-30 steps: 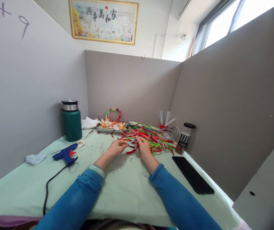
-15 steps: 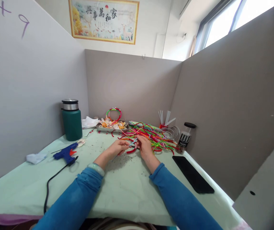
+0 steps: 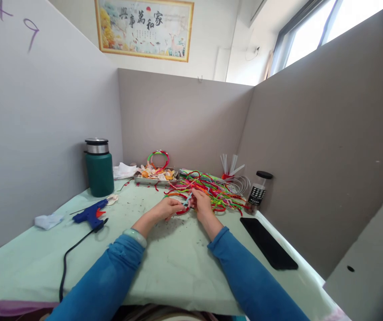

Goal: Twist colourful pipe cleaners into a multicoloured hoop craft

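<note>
A light blue pipe cleaner (image 3: 187, 199) stretches between my two hands over the table. The fingers of my left hand (image 3: 166, 208) are pinched on its lower end. My right hand (image 3: 202, 206) is closed around a curved band wrapped in pink and red (image 3: 182, 211), at the spot where the blue pipe cleaner meets it; its fingertips are partly hidden. Just beyond my hands spreads a loose heap of pipe cleaners (image 3: 223, 195) in red, green, pink and orange.
A metal tray (image 3: 151, 181) of petal-like pieces carries a wrapped hoop (image 3: 158, 153). On the left stand a green bottle (image 3: 99, 174) and a blue glue gun (image 3: 90, 215) with its cord. To the right are a black-lidded jar (image 3: 257, 194), glue sticks (image 3: 233, 165) and a black flat object (image 3: 268, 243).
My left hand has moved slightly right, and the light blue pipe cleaner is now more steeply tilted. The right hand stays almost in place, and the view has shifted a little.
</note>
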Available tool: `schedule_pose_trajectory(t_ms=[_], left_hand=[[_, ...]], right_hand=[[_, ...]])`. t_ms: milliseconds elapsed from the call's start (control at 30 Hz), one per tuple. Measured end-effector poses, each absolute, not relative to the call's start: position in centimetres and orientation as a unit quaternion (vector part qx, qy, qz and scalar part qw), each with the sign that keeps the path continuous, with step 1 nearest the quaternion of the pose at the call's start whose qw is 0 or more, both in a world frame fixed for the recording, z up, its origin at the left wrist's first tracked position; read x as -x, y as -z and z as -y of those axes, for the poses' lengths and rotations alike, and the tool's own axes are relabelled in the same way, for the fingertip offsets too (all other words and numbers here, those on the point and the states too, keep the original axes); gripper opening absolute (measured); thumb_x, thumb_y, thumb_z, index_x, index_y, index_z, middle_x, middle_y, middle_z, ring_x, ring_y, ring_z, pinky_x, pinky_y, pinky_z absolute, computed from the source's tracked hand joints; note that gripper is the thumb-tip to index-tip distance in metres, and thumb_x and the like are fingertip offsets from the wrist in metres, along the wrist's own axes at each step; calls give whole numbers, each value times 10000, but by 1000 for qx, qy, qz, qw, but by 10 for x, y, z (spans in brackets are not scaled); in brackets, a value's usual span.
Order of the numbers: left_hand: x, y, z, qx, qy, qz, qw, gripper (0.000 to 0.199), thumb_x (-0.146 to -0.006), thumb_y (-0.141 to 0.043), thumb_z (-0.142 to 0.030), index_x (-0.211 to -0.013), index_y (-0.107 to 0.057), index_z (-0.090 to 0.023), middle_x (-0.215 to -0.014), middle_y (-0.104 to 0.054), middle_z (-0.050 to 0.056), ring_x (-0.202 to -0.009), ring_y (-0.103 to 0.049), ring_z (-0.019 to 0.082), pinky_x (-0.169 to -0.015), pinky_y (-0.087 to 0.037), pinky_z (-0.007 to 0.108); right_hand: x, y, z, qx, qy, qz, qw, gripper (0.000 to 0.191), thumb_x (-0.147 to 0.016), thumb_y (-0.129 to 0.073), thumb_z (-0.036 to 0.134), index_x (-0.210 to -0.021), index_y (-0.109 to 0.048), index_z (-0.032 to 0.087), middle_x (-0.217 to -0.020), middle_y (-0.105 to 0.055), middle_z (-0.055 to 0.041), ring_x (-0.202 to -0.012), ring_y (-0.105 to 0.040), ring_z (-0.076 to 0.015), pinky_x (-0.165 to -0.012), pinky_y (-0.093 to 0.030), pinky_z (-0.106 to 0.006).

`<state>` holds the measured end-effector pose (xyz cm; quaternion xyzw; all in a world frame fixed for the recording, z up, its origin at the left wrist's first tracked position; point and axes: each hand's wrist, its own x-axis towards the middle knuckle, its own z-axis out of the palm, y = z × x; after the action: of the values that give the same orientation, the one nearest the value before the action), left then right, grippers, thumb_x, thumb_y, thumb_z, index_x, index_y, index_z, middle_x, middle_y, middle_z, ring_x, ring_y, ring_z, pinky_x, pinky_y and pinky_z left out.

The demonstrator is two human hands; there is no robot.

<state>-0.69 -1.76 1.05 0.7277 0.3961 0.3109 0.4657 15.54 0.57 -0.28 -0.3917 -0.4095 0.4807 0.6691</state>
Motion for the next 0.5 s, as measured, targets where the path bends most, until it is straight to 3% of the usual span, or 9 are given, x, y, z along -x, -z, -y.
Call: schedule_pose_trajectory(t_ms=[167, 367, 500], left_hand=[[10, -8, 11, -700, -349, -449, 433, 365, -775, -543, -460, -846, -652, -119, -341, -327, -80, -308, -275, 67, -379, -199, 222], [9, -4, 9, -722, -329, -434, 428, 368, -760, -536, -495, -740, -609, -136, -355, -394, -63, -308, -304, 68, -371, -212, 215], [9, 0, 7, -734, -297, -435, 428, 360, -754, -524, -503, -722, -584, -150, -408, -476, -39, -313, -360, 78, -362, -239, 207]], right_hand=[[-149, 6, 0, 389, -493, 487, 607, 348, -617, -700, 499, -694, -629, 167, -609, -604, -5, -471, -470, -93, -405, -295, -207], [-139, 5, 6, 390, -486, 500, 602, 255, -661, -641, 425, -666, -592, 174, -440, -500, 40, -409, -414, -90, -390, -273, -205], [-143, 4, 3, 384, -514, 468, 608, 254, -670, -612, 429, -672, -549, 183, -526, -563, 16, -418, -452, -97, -362, -269, -204]])
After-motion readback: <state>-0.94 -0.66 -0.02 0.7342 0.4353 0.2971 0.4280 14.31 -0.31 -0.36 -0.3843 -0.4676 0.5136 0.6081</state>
